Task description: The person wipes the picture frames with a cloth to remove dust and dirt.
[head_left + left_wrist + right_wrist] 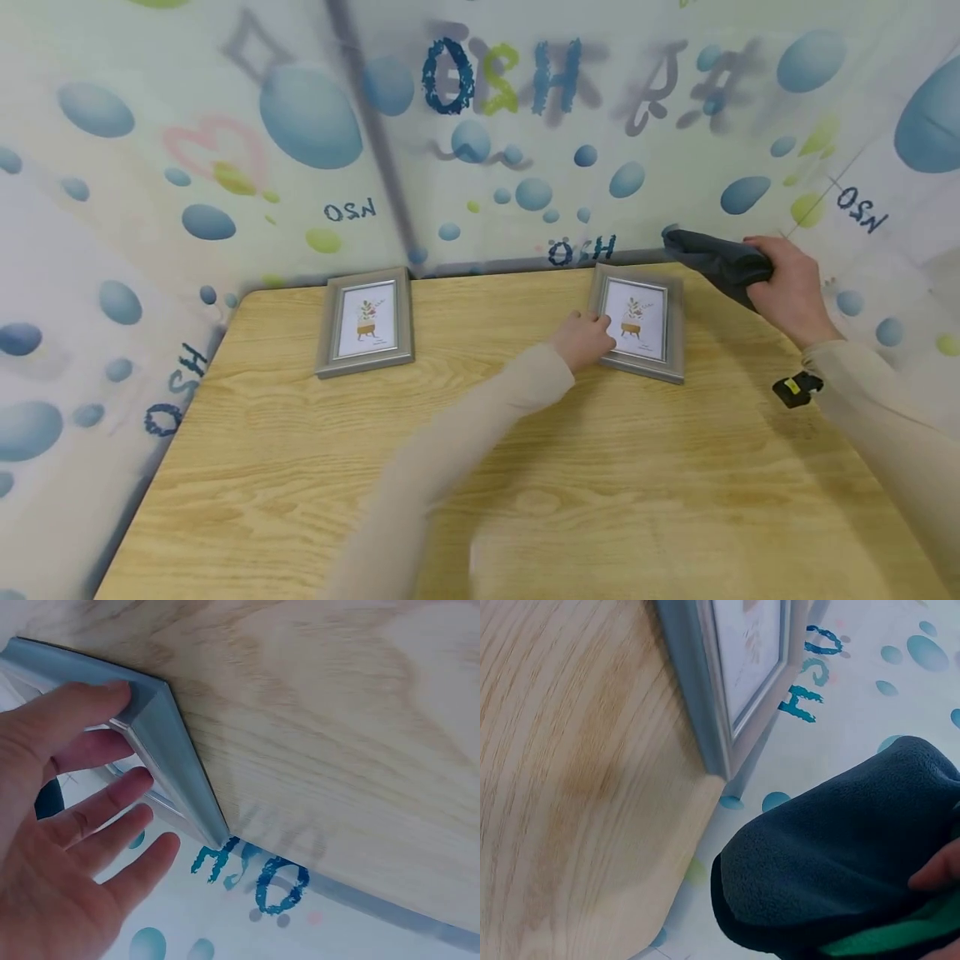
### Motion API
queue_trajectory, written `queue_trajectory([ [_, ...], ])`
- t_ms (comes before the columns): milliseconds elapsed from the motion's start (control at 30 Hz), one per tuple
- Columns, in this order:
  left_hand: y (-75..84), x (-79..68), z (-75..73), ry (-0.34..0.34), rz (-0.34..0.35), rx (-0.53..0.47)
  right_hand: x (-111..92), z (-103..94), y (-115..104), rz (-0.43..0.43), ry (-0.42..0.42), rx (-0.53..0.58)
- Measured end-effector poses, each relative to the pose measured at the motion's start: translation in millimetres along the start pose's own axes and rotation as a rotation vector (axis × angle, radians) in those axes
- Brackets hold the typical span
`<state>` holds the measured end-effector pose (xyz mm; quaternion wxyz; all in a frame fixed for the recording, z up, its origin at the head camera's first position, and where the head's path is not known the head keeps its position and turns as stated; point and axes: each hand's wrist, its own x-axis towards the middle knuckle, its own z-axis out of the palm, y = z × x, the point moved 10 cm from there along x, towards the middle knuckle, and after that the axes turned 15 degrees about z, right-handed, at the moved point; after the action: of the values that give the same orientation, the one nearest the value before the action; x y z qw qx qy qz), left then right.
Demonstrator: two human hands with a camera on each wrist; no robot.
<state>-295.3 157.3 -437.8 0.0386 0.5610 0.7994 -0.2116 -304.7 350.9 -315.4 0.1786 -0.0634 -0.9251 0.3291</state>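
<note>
My left hand (581, 340) is at the lower left side of the right-hand picture frame (677, 321), a grey frame around a potted-plant print. In the left wrist view, the thumb and index finger take hold of the frame's corner (146, 705) while the other fingers spread loosely. My right hand (791, 287) grips a folded dark grey cloth (716, 258), raised to the right of that frame near the wall. A green part (889, 934) of the bundle shows under the fingers in the right wrist view.
A matching picture frame (407, 325) stands at the back left of the wooden table (300, 467). Behind and beside the table hangs a whitish wall covering (300, 192) with blue bubbles and lettering. A small black device (797, 389) is at the right wrist.
</note>
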Motion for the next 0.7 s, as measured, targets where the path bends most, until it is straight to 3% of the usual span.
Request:
queue_trajectory([
  [333,1.1,-36.5,19.3,-0.005,0.035,-0.025,-1.6,22.3,-4.6,-0.015,-0.092,0.005],
  [700,-5.6,-81.2,33.5,0.035,0.058,-0.104,-5.9,44.2,-23.1,-0.107,-0.109,-0.017],
])
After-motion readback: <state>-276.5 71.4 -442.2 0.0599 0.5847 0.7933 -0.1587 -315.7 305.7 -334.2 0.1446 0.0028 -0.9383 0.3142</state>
